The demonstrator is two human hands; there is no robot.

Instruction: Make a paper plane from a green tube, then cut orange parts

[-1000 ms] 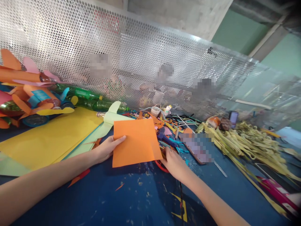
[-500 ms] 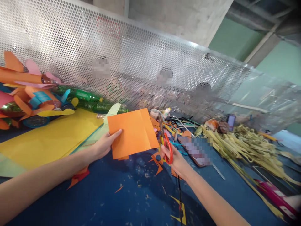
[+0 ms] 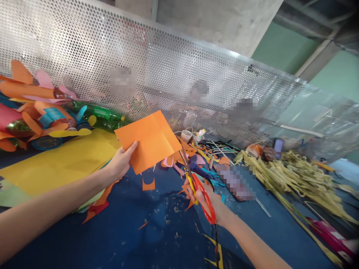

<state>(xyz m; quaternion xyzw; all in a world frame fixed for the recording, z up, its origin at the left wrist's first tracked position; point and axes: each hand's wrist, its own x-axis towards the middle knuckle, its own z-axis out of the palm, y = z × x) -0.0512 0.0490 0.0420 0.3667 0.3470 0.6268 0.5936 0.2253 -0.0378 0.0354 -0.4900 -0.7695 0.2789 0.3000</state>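
Observation:
My left hand pinches the left edge of an orange sheet of paper, thumb on top, holding it tilted above the blue table. A crease runs near the sheet's right side. My right hand grips scissors with red and yellow handles. Their blades point up and to the left, with the tips at the paper's right corner. Whether the blades are around the edge I cannot tell. Orange paper scraps lie below the sheet.
Left lie yellow sheets, paper-decorated bottles and green bottles. Right are a phone, pale dried strips and a magenta object. A perforated metal screen stands behind, with people beyond it.
The orange sheet has turned and moved up and left in my left hand. The scissors have swung from nearly upright to slanting left, their handles lower, and a blue-handled object now shows behind them.

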